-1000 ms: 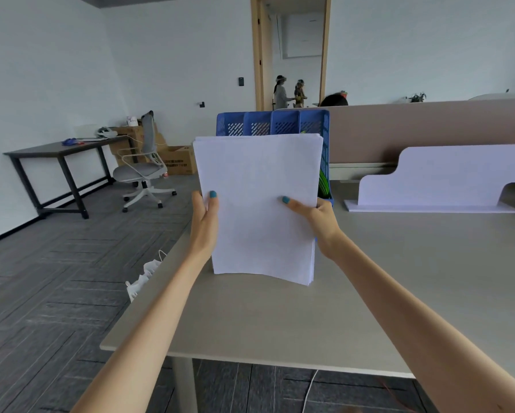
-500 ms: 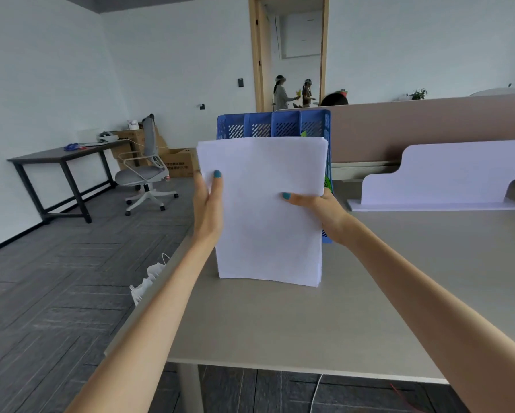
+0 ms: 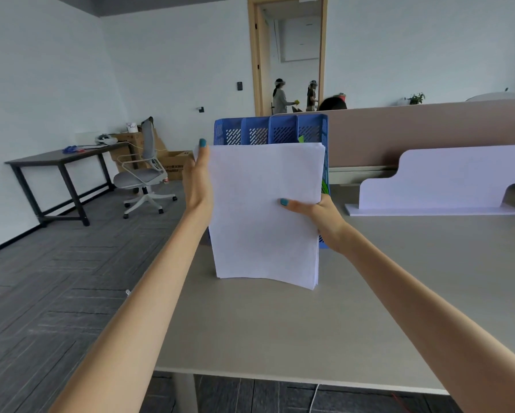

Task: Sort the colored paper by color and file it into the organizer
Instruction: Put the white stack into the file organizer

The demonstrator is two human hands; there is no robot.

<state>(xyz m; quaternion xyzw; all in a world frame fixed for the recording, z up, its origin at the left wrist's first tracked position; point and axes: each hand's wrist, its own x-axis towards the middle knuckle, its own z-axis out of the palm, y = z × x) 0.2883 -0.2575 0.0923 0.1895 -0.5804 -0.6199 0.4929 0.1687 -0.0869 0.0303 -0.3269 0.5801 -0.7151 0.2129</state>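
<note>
A stack of pale lilac-white paper (image 3: 265, 216) stands upright in front of me, above the grey desk (image 3: 369, 293). My left hand (image 3: 199, 180) holds its left edge near the top corner, thumb up along the edge. My right hand (image 3: 315, 216) grips the right edge at mid height, thumb across the front sheet. Directly behind the stack stands the blue organizer (image 3: 268, 131) with several perforated upright slots. A bit of green paper (image 3: 324, 187) shows in its rightmost slot. The lower part of the organizer is hidden by the stack.
A white stepped divider (image 3: 441, 180) stands on the desk to the right, before a beige partition (image 3: 414, 132). Left of the desk lie open floor, an office chair (image 3: 143, 174) and a dark side table (image 3: 62, 162). People stand in the far doorway.
My left hand has slid up the left edge of the stack to its top corner. The stack stays upright in front of the organizer, and my right hand keeps its grip.
</note>
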